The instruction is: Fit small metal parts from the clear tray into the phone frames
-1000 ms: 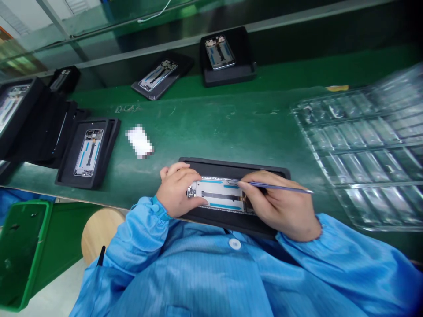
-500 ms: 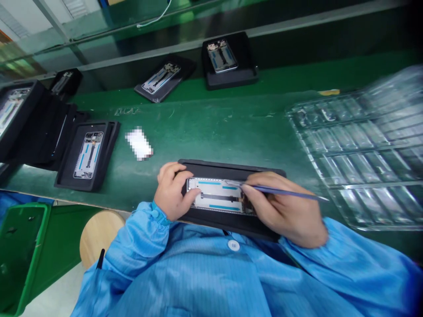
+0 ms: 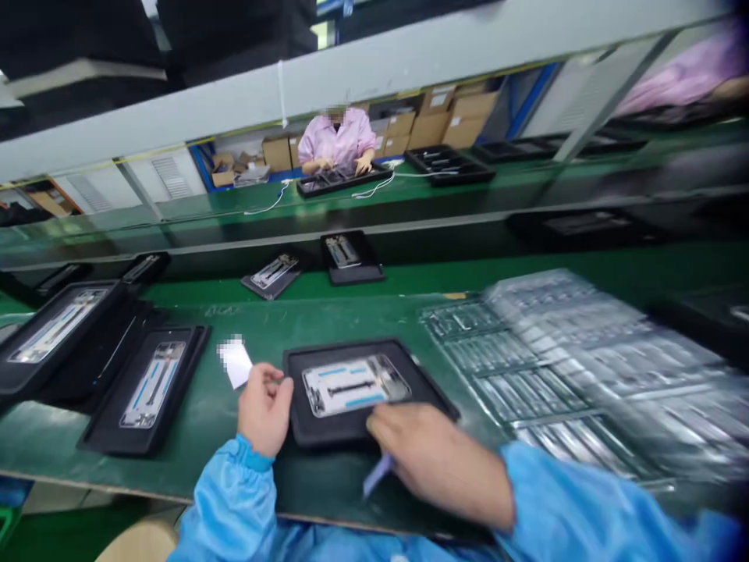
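On the bench (image 3: pixel 351 314) lies a black tray (image 3: pixel 328 432), with the right hand (image 3: pixel 436 457) at its near edge and the left hand (image 3: pixel 264 414) beside its left edge, the latter's fingers loosely curled around nothing that we can discern. Within the tray we see the phone (image 3: pixel 354 385), its long axis running left to right, rising slightly rightward; it lies just beyond the tips of the right hand, the nearer of the two, which pinches a purple tool (image 3: pixel 378 474), blurred to us.
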`<control>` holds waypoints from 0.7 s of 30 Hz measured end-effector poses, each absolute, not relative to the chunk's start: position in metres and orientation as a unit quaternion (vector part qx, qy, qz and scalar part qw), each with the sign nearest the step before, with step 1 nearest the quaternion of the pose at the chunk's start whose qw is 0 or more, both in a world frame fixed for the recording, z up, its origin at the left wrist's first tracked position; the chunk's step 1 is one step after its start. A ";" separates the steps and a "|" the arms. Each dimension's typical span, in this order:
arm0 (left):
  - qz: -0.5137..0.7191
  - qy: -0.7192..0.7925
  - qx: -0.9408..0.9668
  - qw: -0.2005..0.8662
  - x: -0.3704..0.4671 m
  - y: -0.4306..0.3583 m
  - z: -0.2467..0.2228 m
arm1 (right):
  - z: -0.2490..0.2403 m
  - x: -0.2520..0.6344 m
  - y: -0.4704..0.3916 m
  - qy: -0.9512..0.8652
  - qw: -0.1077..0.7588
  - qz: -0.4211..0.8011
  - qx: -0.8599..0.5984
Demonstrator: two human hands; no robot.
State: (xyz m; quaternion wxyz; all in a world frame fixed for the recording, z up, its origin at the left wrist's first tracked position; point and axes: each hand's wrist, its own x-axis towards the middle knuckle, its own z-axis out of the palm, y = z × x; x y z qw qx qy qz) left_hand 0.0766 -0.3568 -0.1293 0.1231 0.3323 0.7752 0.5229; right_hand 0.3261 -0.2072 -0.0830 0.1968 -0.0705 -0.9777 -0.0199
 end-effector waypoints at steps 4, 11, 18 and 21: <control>0.588 0.734 0.334 0.070 0.064 -0.332 -0.111 | -0.041 0.322 -0.052 -0.971 0.194 -0.036 -0.136; 0.374 0.806 0.458 -0.022 0.067 -0.229 -0.093 | -0.027 0.338 0.167 -0.929 0.269 -0.040 -0.251; 0.189 0.813 0.548 0.059 0.076 -0.044 -0.087 | -0.048 0.380 0.218 -0.890 0.275 0.006 -0.364; 0.126 0.817 0.554 0.093 0.080 -0.001 -0.098 | -0.040 0.408 0.193 -0.904 0.202 0.032 -0.375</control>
